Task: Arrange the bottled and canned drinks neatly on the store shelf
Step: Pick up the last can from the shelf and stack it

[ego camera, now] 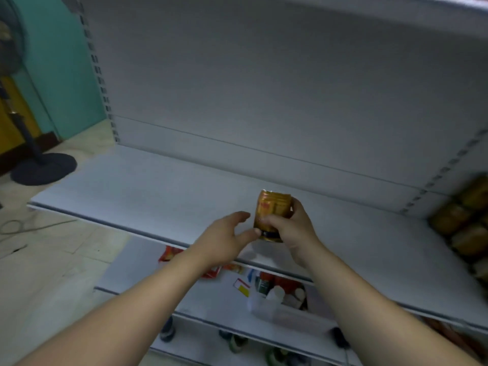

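A: Entry, head view. The right hand [291, 228] holds a gold can [272, 215] just above the front part of the white shelf [148, 191]. Its grip is clamped on the can: fingers [266, 221] wrap across the label, thumb behind on the far side. The can stands roughly upright, tilted a little toward 11 o'clock.

B: And the left hand [224, 239]?

A: Its grip is apart, fingers spread and holding nothing. It sits at 9 o'clock of the can; one fingertip reaches the can's lower edge, but contact cannot be confirmed because of blur.

B: Is the can resting on the shelf?

A: Cannot tell. Its base is partly covered by the right hand and shows a dark band near the shelf's front lip.

B: Other stock?

A: A cluster of gold cans [464, 223] lies at 3 o'clock from the held can, against the right end of the same shelf, well apart from it and blurred. On the lower shelf [206, 297], at 6 o'clock, sit red packets [169, 253], a yellow-and-white tag [241, 286] and a clear tub [274, 305] with white-capped items inside. Bottle tops [235, 342] show on the level beneath.

B: Surroundings?

A: A standing fan's round base [43, 167] rests on the tiled floor at 9 o'clock, beside a teal wall [66, 62].
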Motion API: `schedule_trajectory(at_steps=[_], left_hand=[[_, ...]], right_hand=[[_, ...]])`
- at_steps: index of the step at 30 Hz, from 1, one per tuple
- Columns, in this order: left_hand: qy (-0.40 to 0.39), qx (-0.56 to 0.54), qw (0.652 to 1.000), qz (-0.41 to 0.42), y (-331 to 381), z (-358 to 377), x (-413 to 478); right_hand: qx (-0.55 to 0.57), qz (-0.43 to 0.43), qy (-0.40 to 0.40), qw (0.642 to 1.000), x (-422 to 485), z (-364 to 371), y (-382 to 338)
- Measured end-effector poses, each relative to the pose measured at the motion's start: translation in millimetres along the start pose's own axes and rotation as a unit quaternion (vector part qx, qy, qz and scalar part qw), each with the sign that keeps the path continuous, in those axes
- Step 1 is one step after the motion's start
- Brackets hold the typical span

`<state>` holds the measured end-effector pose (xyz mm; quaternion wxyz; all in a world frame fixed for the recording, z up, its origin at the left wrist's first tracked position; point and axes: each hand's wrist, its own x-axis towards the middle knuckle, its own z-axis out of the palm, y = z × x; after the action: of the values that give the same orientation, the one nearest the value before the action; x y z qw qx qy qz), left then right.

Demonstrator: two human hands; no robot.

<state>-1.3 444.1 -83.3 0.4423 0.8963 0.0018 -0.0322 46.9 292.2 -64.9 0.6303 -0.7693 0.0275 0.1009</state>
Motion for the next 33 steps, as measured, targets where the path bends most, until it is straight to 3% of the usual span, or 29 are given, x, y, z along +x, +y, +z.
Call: schedule_trajectory(at_steps=[7, 16, 22, 26, 33], left_hand=[[-0.077, -0.077, 0.99, 0.095, 122.1, 132.2, 9.2], [-0.195, -0.021, 0.964, 0.182, 241.9, 263.1, 20.9], [-0.226, 0.122, 0.953, 0.157, 239.8, 304.3, 55.6], [-0.209, 0.325, 0.907, 0.166, 221.0, 329.1, 76.6], [-0.167, 0.368, 0.9, 0.161, 200.5, 342.3, 84.9]], right_hand=[[0.038, -0.038, 0.121, 0.991, -57.8, -174.3, 19.5], [-0.012, -0.051, 0.295, 0.954, -125.7, -345.5, 42.4], [-0.099, -0.045, 0.38, 0.919, -126.4, -398.0, 51.2], [-0.126, -0.058, 0.419, 0.897, -114.4, -423.1, 51.8], [-0.178, -0.084, 0.412, 0.89, -96.1, -454.7, 64.2]])
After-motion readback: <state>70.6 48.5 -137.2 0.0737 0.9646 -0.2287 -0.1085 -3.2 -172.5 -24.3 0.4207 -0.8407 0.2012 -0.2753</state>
